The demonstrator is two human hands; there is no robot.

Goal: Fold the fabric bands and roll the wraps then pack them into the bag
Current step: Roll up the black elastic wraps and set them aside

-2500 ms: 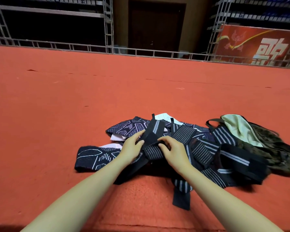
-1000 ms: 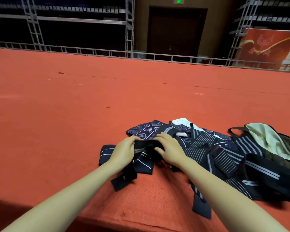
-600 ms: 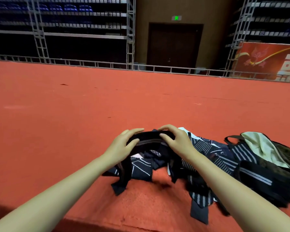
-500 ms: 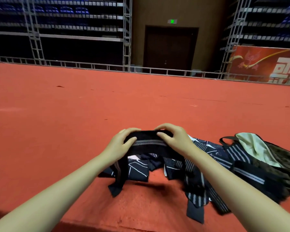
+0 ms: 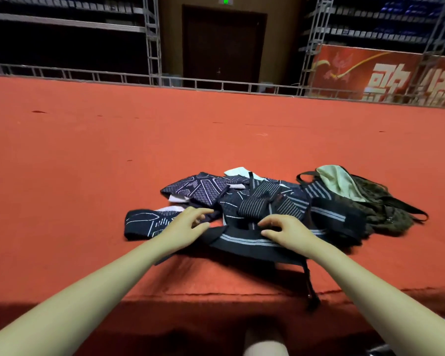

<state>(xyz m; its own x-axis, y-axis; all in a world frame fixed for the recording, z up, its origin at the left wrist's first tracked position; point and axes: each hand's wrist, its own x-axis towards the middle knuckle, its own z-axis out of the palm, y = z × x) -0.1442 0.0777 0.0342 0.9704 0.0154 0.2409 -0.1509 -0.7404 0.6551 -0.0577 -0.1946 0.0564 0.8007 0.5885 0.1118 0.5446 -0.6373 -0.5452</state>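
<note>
Step in hand: by the look of it, still sorting and laying out one wrap from the heap; no folding or rolling showing yet.
Striped wrap [image 5: 244, 241]: lying flat across the near side of the heap, close to the carpeted platform [image 5: 88, 155] edge, grey stripe running along its length, one thin end dangling over the edge.
Left hand [image 5: 188, 227]: resting at the wrap's left end, fingers fairly straight and reaching toward the heap; not plainly gripping anything, thumb side touching the dark cloth.
Right hand [image 5: 285, 231]: sitting on the wrap's right part, fingers curled and pinching or pressing the upper edge of the cloth; exact hold hard to tell.
Fabric bands [image 5: 198, 191]: lying loose and unfolded in a tangled heap just beyond the hands, dark with pale line patterns, overlapping one another; one band [image 5: 147, 223] lying apart to the left, just beside the left hand.
Bag [image 5: 365, 199]: slumping at the right of the heap, touching it, mouth open with pale lining showing; nothing visibly packed inside.
Progress: seemingly early, with everything still lying outside the bag.
Next move calling for: probably smoothing the wrap flat, pulling the dangling end back up, then starting a tight roll from one end while pinning the other.
Risk: likely dragging neighbouring bands along, or letting the wrap slip off the edge.
</note>
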